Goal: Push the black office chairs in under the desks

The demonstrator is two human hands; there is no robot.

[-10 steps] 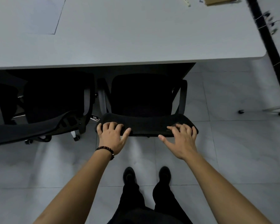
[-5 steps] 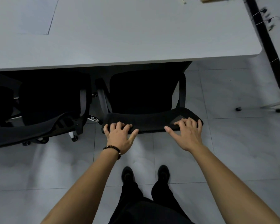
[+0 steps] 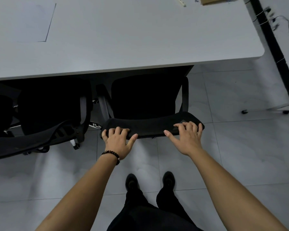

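Observation:
A black office chair [image 3: 150, 104] stands in front of me, its seat partly under the white desk [image 3: 123, 34] and its backrest top nearest me. My left hand [image 3: 118, 139] curls its fingers over the left end of the backrest top, a bead bracelet on its wrist. My right hand [image 3: 186, 137] lies over the right end, fingers on top and thumb spread out below. A second black office chair [image 3: 45, 114] stands to the left, also partly under the desk, its backrest tilted toward me.
Grey tiled floor [image 3: 249, 155] lies around my black shoes [image 3: 132, 182]. A black post [image 3: 274, 47] with cables runs along the right. White legs on castors [image 3: 280, 109] stand at far right. A brown box [image 3: 213, 0] sits at the desk's far edge.
The chair has slid a little forward under the desk, with both hands staying on the backrest top. My view has shifted slightly.

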